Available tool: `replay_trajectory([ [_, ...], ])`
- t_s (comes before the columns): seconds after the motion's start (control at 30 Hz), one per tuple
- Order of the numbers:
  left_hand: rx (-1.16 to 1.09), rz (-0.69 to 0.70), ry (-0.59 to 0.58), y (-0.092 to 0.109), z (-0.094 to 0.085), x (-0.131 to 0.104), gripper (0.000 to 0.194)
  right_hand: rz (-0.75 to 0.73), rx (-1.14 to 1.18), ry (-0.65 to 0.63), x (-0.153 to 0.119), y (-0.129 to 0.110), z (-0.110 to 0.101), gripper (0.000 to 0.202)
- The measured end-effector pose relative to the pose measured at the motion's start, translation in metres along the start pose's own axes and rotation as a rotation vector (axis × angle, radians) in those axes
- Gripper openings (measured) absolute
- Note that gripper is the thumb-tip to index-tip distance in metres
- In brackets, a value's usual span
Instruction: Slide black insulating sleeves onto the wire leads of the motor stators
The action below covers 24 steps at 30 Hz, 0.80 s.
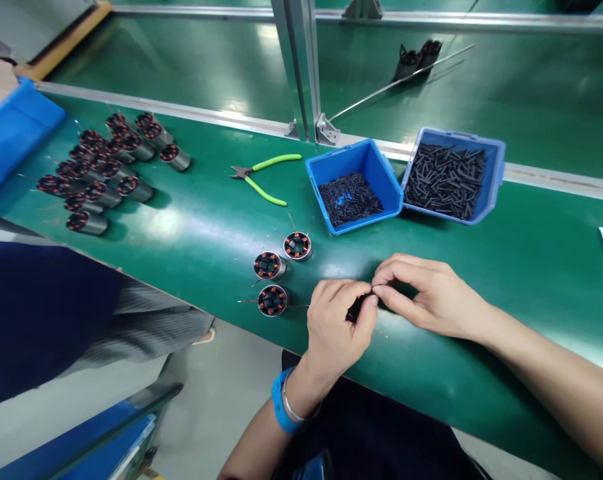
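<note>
My left hand (337, 325) is closed around a motor stator (357, 308), whose dark end shows between thumb and fingers; most of it is hidden. My right hand (431, 293) pinches thumb and forefinger together right at that stator's edge, touching the left fingertips; what lies in the pinch is too small to make out. To the left of my hands, three more stators with copper windings stand on end: one nearest the table edge (274, 301), another just behind it (269, 266) and a third (298, 246) farther back. Thin wire leads stick out of them.
Behind my hands are a blue bin (354, 223) of thin black tube pieces and a paler blue bin (496, 175) of larger ones. Green-handled cutters (271, 161) lie open. Several stators (101, 170) cluster at left, near a person (41, 320). A metal post (301, 73) rises behind.
</note>
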<state>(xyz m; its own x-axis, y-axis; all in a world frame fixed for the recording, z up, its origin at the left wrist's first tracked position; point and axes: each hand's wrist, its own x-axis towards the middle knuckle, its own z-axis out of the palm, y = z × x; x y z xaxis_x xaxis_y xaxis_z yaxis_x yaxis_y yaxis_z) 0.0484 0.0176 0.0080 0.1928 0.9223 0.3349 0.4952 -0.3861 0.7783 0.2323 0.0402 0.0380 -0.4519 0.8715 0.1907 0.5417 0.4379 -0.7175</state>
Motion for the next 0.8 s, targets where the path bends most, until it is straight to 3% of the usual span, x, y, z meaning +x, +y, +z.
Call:
replay_trajectory([
  [0.13,-0.006,0.005,-0.018,-0.001,-0.003,-0.001,0.008,-0.009,0.011,-0.052,0.0,0.002,-0.003,0.007],
  [0.23,-0.003,-0.008,-0.032,0.001,-0.006,-0.005,0.027,-0.063,-0.018,-0.045,0.0,0.004,-0.007,0.017],
  [0.33,0.052,-0.042,-0.038,0.002,-0.009,-0.012,0.042,-0.168,-0.094,-0.071,0.002,0.005,-0.012,0.015],
  [0.6,0.01,-0.072,-0.022,0.0,-0.011,-0.02,0.038,-0.273,-0.192,-0.221,0.01,0.006,-0.018,0.018],
  [0.8,-0.064,-0.054,-0.074,-0.006,-0.017,-0.024,0.049,-0.351,-0.116,-0.207,0.009,0.015,-0.005,0.016],
])
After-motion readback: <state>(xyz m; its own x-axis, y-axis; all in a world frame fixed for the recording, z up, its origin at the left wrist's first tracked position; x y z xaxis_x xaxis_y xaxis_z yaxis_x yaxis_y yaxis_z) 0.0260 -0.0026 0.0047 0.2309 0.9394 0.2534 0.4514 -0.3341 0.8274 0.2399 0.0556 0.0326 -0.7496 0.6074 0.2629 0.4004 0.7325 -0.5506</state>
